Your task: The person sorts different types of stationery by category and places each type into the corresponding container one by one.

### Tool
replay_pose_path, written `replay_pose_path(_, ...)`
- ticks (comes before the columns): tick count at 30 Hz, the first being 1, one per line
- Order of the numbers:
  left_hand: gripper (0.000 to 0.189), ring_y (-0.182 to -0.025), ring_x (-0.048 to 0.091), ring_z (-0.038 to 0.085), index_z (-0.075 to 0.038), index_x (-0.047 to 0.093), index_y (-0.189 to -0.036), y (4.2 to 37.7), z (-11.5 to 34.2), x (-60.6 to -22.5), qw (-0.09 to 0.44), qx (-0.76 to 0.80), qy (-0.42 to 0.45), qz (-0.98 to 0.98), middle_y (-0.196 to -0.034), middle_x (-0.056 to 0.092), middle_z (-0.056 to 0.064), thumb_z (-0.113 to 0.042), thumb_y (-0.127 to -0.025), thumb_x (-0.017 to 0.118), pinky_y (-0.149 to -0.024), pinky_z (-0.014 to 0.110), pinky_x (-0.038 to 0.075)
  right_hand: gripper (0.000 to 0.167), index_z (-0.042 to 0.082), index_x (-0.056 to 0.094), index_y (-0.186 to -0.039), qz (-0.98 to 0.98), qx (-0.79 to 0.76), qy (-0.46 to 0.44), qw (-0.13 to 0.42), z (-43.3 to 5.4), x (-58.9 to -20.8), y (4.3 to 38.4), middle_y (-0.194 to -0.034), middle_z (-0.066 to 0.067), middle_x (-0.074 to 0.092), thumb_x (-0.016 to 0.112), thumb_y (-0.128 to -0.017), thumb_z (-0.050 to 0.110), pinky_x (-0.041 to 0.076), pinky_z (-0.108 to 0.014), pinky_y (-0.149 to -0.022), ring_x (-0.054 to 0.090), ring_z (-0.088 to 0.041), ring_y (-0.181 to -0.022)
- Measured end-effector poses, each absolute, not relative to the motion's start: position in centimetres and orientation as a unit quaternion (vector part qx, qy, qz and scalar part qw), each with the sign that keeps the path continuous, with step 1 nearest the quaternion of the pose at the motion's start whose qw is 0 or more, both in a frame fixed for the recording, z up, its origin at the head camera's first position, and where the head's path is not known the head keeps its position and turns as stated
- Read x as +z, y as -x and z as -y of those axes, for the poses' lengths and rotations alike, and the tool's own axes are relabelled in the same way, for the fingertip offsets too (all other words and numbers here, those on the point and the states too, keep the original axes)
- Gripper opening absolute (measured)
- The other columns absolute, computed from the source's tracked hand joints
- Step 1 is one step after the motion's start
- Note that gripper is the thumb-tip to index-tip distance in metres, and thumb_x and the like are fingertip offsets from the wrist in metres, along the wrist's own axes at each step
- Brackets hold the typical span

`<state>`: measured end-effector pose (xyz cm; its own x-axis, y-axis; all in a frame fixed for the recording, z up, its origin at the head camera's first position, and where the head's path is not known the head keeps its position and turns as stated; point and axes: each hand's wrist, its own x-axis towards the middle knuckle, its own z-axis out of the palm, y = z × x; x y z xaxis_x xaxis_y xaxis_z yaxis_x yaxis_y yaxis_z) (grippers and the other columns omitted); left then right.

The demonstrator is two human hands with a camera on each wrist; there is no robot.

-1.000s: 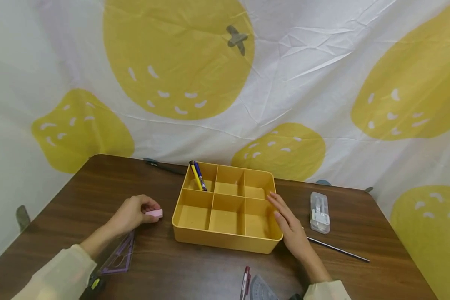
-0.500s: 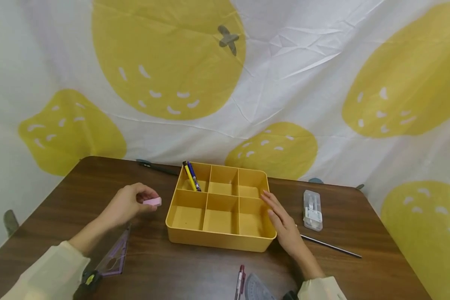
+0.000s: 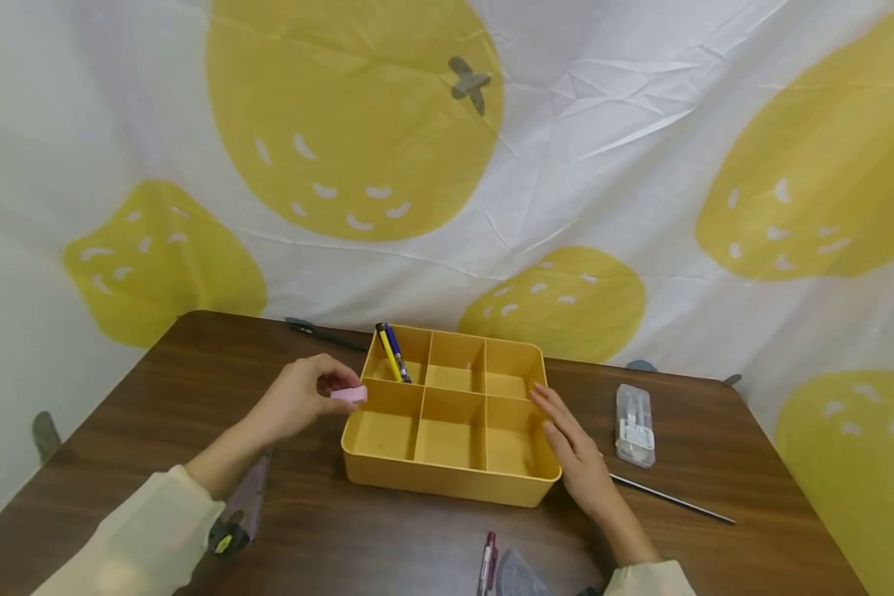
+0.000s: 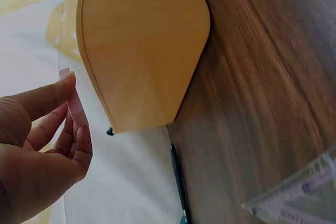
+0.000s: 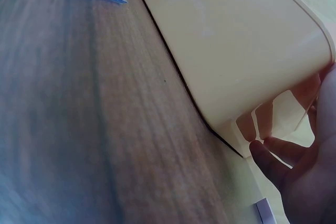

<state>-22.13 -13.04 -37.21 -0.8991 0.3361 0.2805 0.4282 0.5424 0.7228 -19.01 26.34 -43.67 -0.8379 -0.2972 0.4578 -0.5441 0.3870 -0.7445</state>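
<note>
My left hand pinches a small pink eraser between thumb and fingertips, at the left rim of a yellow six-compartment box. The left wrist view shows the eraser held up beside the box's outer wall. With fingers fairly straight, my right hand rests on the box's right rim. Two of its fingers touch the outer wall in the right wrist view. A yellow pen and a blue pen lean in the back-left compartment; the other compartments hold nothing visible.
Right of the box lie a clear plastic case and a thin dark rod. A red pen and a protractor lie in front. A purple-edged set square is partly under my left arm. A dark pen-like object lies behind.
My left hand has lifted the eraser from near the tabletop and carried it right, to the box's left rim. The right hand stays on the box. The head view shifted slightly and back.
</note>
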Motion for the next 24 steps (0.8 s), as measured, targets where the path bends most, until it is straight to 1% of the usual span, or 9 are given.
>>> replay_pose_path(6,0.022,-0.078,0.056,0.018,-0.002,0.071,-0.093,22.3,11.5,-37.3,0.049,-0.425,0.232,0.874,-0.088,0.063,0.004,-0.003,-0.074,0.081,-0.069,0.029,0.048,0.039,-0.003,0.044,-0.139,0.827,0.488,-0.25,0.125,-25.8,-41.6,17.6,-0.15,-0.022,0.03,0.038,-0.101,-0.004,0.016,-0.016,-0.11,0.016,-0.014,-0.142)
replay_pose_path(10,0.022,-0.077,0.055,0.016,-0.003,0.071,-0.092,22.5,10.5,-37.5,0.048,-0.424,0.239,0.872,-0.087,0.062,0.003,-0.004,-0.073,0.082,-0.068,0.029,0.047,0.039,-0.005,0.044,-0.139,0.83,0.482,-0.249,0.13,-25.9,-41.5,17.5,-0.15,-0.023,0.03,0.038,-0.101,-0.004,0.017,-0.015,-0.109,0.016,-0.012,-0.142)
replay_pose_path(15,0.022,-0.075,0.054,0.014,-0.005,0.071,-0.09,22.4,10.3,-37.9,0.047,-0.415,0.237,0.877,-0.084,0.061,0.001,-0.004,-0.072,0.083,-0.066,0.027,0.046,0.04,-0.001,0.043,-0.141,0.825,0.489,-0.256,0.123,-26.4,-43.3,18.6,-0.152,-0.019,0.029,0.038,-0.101,-0.002,0.016,-0.014,-0.109,0.014,-0.013,-0.143)
replay_pose_path(19,0.021,-0.075,0.054,0.014,-0.005,0.071,-0.089,22.2,10.3,-38.1,0.051,-0.417,0.235,0.877,-0.084,0.061,0.0,-0.004,-0.072,0.083,-0.065,0.026,0.046,0.041,0.004,0.043,-0.143,0.825,0.487,-0.259,0.123,-26.6,-44.7,19.3,-0.153,-0.013,0.029,0.038,-0.102,0.001,0.015,-0.014,-0.109,0.013,-0.013,-0.143)
replay_pose_path(24,0.02,-0.075,0.054,0.014,-0.005,0.071,-0.089,22.2,10.1,-38.0,0.057,-0.418,0.25,0.871,-0.084,0.06,0.001,-0.004,-0.072,0.082,-0.065,0.026,0.046,0.042,0.009,0.044,-0.143,0.82,0.491,-0.264,0.132,-26.5,-44.9,19.6,-0.153,-0.014,0.03,0.038,-0.102,0.002,0.016,-0.015,-0.109,0.014,-0.016,-0.144)
